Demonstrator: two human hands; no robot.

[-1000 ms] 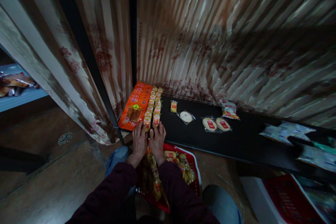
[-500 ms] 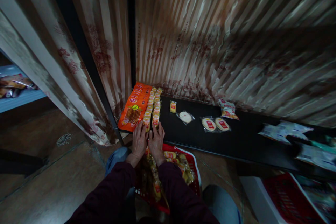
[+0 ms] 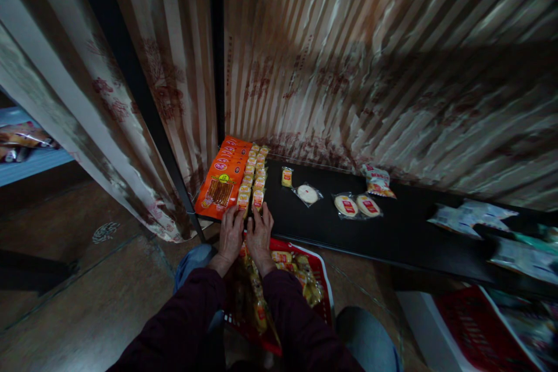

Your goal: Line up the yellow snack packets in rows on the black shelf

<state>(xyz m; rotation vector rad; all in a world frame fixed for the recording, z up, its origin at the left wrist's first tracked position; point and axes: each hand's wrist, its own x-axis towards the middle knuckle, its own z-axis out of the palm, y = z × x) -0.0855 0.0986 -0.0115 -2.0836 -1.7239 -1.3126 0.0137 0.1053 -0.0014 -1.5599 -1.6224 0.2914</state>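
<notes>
Two rows of small yellow wrapped snack cakes (image 3: 246,180) run front to back on the black shelf. My left hand (image 3: 231,235) reaches over the shelf's front edge, fingers stretched forward and touching the front cake of the left row. Beside it, my right hand (image 3: 260,235) has its fingers apart against the near end of the right row. Overlapping orange snack packets (image 3: 222,183) lie just left of the rows. Below my forearms is a red basket (image 3: 323,285) with more wrapped cakes (image 3: 300,270); my sleeves hide part of it.
Further right on the black shelf (image 3: 300,222) lie a single wrapped cake (image 3: 286,176), round white wrapped cakes (image 3: 307,193), a puffy snack bag (image 3: 378,181) and pale packets (image 3: 462,217). A dark post (image 3: 143,90) and pleated curtain (image 3: 305,52) bound the shelf. Another red basket (image 3: 473,325) stands lower right.
The view shifts very slightly. Both hands stay at the front of the cake rows, with only tiny finger movement; the cakes look in the same places.
</notes>
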